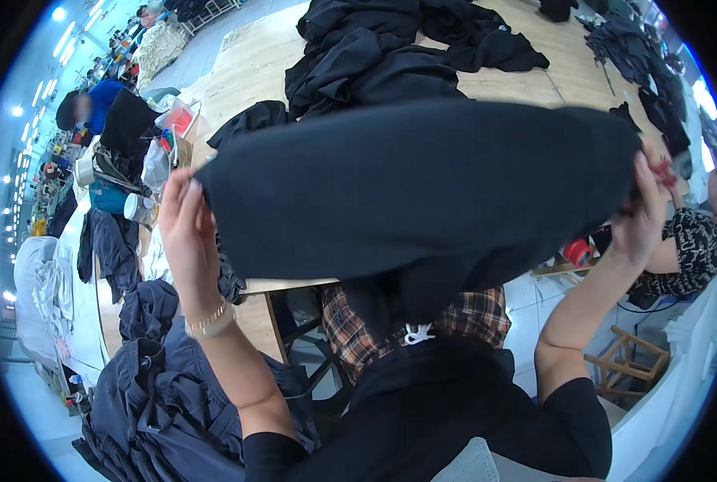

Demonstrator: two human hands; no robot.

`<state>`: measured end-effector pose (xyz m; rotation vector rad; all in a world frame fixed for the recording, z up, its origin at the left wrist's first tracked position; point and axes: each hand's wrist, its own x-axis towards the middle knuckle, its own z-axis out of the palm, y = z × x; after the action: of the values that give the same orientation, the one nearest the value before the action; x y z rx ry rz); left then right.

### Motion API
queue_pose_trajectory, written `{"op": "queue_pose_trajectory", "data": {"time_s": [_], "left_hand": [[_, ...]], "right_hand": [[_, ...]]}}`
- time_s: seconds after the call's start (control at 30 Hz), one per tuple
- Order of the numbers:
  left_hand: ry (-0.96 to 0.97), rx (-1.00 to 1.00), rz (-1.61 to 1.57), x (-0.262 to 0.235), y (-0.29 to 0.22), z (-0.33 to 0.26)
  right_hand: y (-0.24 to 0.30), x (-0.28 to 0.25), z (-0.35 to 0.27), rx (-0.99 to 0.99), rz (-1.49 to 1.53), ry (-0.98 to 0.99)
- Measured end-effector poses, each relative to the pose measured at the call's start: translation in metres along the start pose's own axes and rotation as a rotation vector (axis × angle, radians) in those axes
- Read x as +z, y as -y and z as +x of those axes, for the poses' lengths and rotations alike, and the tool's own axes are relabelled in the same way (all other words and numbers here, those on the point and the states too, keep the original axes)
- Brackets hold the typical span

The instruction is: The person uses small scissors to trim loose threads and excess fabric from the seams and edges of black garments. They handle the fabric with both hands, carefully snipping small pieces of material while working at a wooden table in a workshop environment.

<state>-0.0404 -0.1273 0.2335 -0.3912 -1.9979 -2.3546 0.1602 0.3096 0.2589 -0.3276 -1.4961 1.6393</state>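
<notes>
A black garment (423, 189) is stretched wide between my two hands, raised above the near edge of the table. What kind of garment it is does not show. My left hand (186, 213) pinches its left corner, thumb and fingers closed on the cloth. At the opposite end, my right hand (641, 209) grips the right edge, with some fingers hidden behind the fabric. The lower part of the cloth hangs in folds over my lap, slightly blurred.
Black garments (374, 60) lie heaped on the wooden table (254, 44). Dark clothes (165, 402) pile up at my lower left. A person in patterned clothing (684, 249) is close on my right, near a wooden stool (628, 361). Another person (105, 104) works at far left.
</notes>
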Motion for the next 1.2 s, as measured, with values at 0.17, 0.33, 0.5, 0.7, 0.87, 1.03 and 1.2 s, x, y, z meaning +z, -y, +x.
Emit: {"op": "queue_pose_trajectory", "data": {"time_s": [0.17,0.33,0.5,0.7,0.87,1.03,1.2], "left_hand": [[-0.034,-0.085,0.131,-0.022,0.083,0.074],[-0.196,0.071,0.665,-0.040,0.139,0.021],[-0.095,-0.208,0.721,-0.071,0.183,-0.094],[-0.191,-0.415,0.820,-0.032,0.207,-0.146],[-0.275,-0.018,1.101,0.015,0.183,-0.116],[0.163,0.166,0.621,0.118,0.160,-0.054],[0.214,0.462,0.739,0.179,0.226,0.002]], "right_hand": [[-0.079,0.071,0.037,0.207,-0.027,0.279],[-0.156,0.041,0.012,0.321,-0.372,0.301],[-0.212,-0.030,-0.049,0.590,-0.492,0.304],[-0.216,-0.004,-0.094,0.670,-0.461,0.303],[-0.233,0.024,-0.086,0.370,-0.469,0.187],[-0.234,0.080,-0.046,0.469,-0.332,0.222],[-0.261,0.084,-0.015,0.660,-0.128,0.275]]}}
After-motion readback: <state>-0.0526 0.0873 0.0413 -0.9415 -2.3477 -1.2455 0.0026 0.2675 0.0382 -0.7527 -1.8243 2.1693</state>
